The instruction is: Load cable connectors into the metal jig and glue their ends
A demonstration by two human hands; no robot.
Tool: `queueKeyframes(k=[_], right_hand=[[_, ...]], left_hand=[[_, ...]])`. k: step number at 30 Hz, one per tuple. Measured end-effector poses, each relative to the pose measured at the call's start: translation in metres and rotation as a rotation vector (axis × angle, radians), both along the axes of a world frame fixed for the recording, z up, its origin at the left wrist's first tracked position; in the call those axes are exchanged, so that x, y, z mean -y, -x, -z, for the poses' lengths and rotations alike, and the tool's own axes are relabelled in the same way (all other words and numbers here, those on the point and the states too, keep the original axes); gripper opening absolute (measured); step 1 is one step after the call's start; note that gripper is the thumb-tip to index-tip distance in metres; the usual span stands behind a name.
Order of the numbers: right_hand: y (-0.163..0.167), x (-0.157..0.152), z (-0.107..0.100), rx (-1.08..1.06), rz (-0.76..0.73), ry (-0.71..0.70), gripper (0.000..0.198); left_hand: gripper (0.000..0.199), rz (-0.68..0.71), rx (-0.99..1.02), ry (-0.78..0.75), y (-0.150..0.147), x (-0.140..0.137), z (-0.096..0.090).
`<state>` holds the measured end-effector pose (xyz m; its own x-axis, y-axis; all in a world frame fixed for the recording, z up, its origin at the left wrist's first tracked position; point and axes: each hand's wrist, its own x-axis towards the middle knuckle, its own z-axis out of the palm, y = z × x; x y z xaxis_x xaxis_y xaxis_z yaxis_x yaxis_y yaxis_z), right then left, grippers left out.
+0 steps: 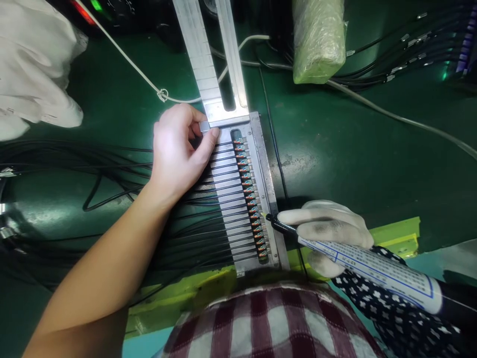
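Observation:
My bare left hand (181, 149) is closed at the far left corner of a metal fixture (229, 194), thumb and fingers around a small metal tab (204, 127). Lying side by side across the fixture, several black cables (228, 180) end in small connectors with coloured wires (249, 190) in a long slot. On the right, my gloved right hand (331, 231) grips a pen-like tool (367, 271) with a white printed barrel and black nozzle. Its tip is beside the connectors in the lower half of the slot; whether it touches them I cannot tell.
A slotted metal arm (208, 64) extends from the fixture's far end. A plastic-wrapped block (319, 42) sits at the back, white cloth (37, 69) at far left. Black cables bunch at left (93, 159); a grey cable (402, 118) crosses the green table (335, 159).

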<state>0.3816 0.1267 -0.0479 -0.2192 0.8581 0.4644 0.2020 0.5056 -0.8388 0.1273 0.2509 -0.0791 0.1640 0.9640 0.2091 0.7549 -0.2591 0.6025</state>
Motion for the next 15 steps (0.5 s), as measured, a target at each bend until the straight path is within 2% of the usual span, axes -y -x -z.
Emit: queueKeyframes(k=[15], right_hand=[[-0.0011, 0.0010, -0.0012, 0.009, 0.003, 0.015, 0.012]], left_hand=[[0.014, -0.012, -0.047, 0.027, 0.0003, 0.0006, -0.0011]])
